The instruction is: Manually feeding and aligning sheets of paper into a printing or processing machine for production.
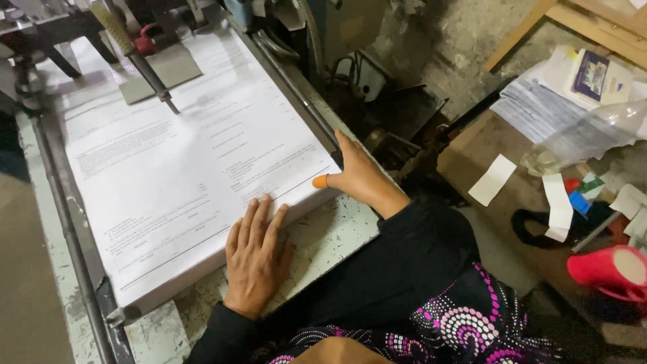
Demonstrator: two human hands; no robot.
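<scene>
A thick stack of white printed sheets [182,155] lies on the worn machine table [330,236], its near edge under the left hand [255,259], flat with fingers together, while the right hand [357,176] presses the right corner, fingers together, thumb capped in an orange rubber tip [320,181].

A thick white stack of printed sheets [189,162] is lying flat — squared, its long edges running toward eleven o'clock.

The paper stack [182,162] looks smooth, matt white. The tabletop [330,236] is worn, chipped painted metal. An orange rubber cap [321,181] looks slightly glossy. The rod [67,229] is dull metal.
</scene>
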